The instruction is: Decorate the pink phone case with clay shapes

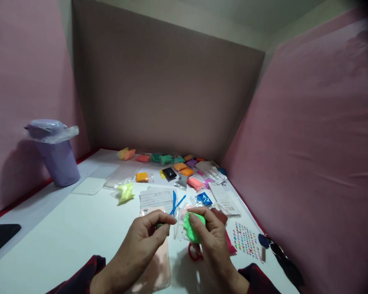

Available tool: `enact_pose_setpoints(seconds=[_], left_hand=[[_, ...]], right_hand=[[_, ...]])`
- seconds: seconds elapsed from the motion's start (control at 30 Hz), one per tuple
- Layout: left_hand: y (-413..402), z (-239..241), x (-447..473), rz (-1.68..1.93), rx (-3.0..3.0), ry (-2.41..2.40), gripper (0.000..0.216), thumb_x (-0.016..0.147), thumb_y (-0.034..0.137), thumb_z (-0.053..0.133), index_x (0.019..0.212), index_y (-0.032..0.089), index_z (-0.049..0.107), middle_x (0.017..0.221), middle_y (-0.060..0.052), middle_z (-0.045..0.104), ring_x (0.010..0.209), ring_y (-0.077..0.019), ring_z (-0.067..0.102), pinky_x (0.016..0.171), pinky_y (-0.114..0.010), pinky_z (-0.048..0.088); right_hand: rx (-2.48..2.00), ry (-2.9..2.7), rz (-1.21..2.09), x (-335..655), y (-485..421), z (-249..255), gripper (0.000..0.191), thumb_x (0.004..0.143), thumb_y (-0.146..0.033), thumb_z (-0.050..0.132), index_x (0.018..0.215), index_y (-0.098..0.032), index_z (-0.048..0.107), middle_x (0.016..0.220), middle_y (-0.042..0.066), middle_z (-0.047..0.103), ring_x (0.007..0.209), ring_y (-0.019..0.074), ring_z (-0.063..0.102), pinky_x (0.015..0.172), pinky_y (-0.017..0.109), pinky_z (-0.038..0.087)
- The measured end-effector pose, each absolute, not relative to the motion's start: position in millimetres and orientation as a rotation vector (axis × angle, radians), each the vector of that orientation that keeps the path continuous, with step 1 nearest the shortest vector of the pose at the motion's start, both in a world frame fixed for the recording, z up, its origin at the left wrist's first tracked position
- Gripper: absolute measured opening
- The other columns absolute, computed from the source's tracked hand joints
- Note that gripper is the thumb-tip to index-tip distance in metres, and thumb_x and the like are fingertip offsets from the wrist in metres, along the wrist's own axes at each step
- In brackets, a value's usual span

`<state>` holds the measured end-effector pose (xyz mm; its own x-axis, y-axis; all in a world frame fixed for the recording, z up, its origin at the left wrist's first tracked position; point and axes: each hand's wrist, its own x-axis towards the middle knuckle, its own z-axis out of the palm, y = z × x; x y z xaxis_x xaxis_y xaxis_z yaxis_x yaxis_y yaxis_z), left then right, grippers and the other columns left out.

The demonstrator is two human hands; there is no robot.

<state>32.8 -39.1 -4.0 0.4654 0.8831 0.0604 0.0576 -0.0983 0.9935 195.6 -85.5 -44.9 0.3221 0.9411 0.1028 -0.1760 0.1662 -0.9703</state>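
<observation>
My right hand [216,241] grips a lump of bright green modelling clay [194,229] between thumb and fingers. To its left, my left hand [141,241] is held with curled fingers, the thumb close to the index finger. A small greenish spot shows between them, too small to name. Below my left hand a pale pink phone case [163,265] lies on the white table [64,232]. Red-handled scissors [194,254] lie partly hidden under my right hand. Just beyond my hands are blue plastic clay tools [174,202] and a lined paper sheet [155,200].
Several coloured clay packets [142,177] lie across the back. A yellow packet [126,192] and clear case [87,185] are at left, near a lilac bin [59,161]. A gem sticker sheet [247,241] and keys [276,249] lie right. Pink walls [319,143] flank the table.
</observation>
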Motion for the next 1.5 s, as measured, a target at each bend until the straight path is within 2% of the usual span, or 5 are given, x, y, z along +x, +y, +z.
enact_pose_setpoints(seconds=[0.33,0.63,0.87,1.03,1.5], left_hand=[[-33.5,-6.2,30.7,0.811,1.227,0.834,0.026,0.074,0.025,0.056,0.090,0.015,0.073,0.053,0.005,0.041,0.051,-0.0103,0.035,0.049,-0.023,0.031],[-27.5,-5.4,27.5,0.835,0.917,0.694,0.015,0.076,0.022,0.065,0.089,0.015,0.065,0.066,0.002,0.056,0.050,-0.0068,0.042,0.046,-0.019,0.031],[-27.5,-16.3,30.5,0.728,1.016,0.664,0.029,0.079,0.043,0.068,0.088,0.016,0.061,0.051,0.010,0.037,0.042,-0.0035,0.024,0.042,-0.019,0.017],[-29.8,-17.2,32.5,0.694,1.112,0.687,0.024,0.079,0.037,0.065,0.090,0.016,0.060,0.060,0.005,0.051,0.045,-0.0053,0.034,0.041,-0.019,0.020],[-35.8,-15.4,31.6,0.628,1.306,0.749,0.035,0.078,0.045,0.064,0.096,0.015,0.058,0.058,0.009,0.039,0.048,-0.0068,0.029,0.043,-0.021,0.024]], right_hand=[[-1.123,-1.027,0.751,198.5,-85.7,-40.9,0.027,0.083,-0.045,0.067,0.087,-0.018,0.065,0.066,-0.002,0.053,0.055,0.0106,0.047,0.048,0.021,0.040],[-1.093,-1.039,0.762,200.9,-85.1,-44.9,0.025,0.084,-0.042,0.068,0.088,-0.018,0.066,0.071,-0.001,0.056,0.059,0.0098,0.047,0.051,0.019,0.040],[-1.074,-1.014,0.831,199.6,-87.0,-44.7,0.026,0.083,-0.042,0.069,0.091,-0.018,0.065,0.065,-0.003,0.052,0.053,0.0087,0.044,0.046,0.019,0.036],[-1.084,-1.058,0.768,199.2,-89.4,-44.3,0.024,0.084,-0.041,0.067,0.089,-0.018,0.064,0.065,-0.003,0.052,0.056,0.0098,0.045,0.049,0.020,0.038],[-1.180,-1.257,0.354,200.4,-92.1,-54.2,0.008,0.089,-0.027,0.063,0.090,-0.019,0.065,0.075,0.001,0.061,0.062,0.0133,0.055,0.055,0.023,0.045]])
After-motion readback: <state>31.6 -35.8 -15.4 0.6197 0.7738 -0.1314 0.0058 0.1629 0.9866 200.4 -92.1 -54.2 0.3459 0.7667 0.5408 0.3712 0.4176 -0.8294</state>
